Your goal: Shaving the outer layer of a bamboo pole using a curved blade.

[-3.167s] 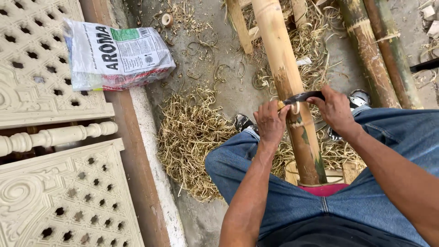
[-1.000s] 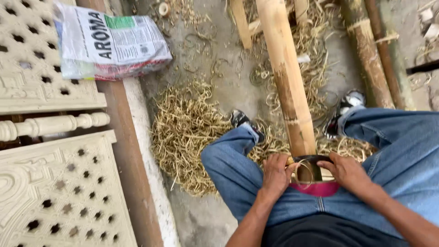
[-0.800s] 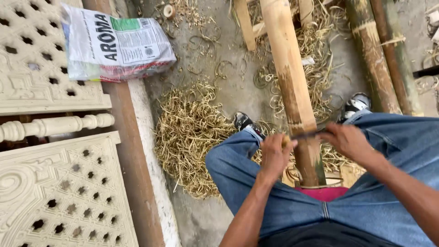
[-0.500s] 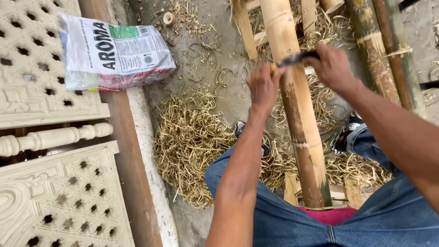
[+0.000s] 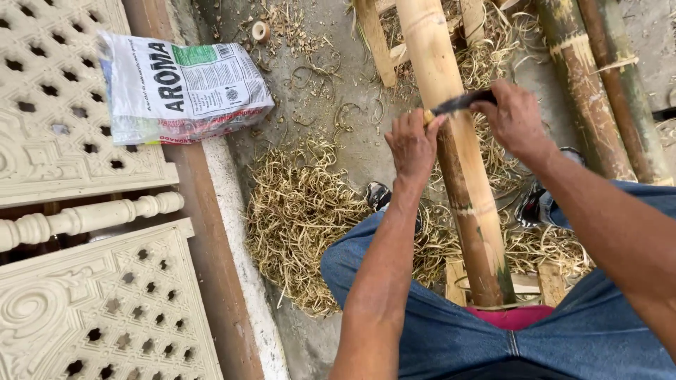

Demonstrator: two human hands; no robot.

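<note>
Bamboo pole scraped with a dark blade
The blade is gripped at both ends, left hand and right hand closed around it, across the stiff, smooth pole, shavings beside it

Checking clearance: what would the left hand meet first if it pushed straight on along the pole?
Probably nothing soon: ahead of the left hand lies only more bamboo pole, then shavings, though depth is unclear.

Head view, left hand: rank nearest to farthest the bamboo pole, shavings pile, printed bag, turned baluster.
From the left hand:
1. Bamboo pole, touching, just to its right.
2. Shavings pile, on the ground below and left of it.
3. Printed bag, far left, on the ground beside the carved panel.
4. Turned baluster, farthest, at the left edge between the panels.
</note>
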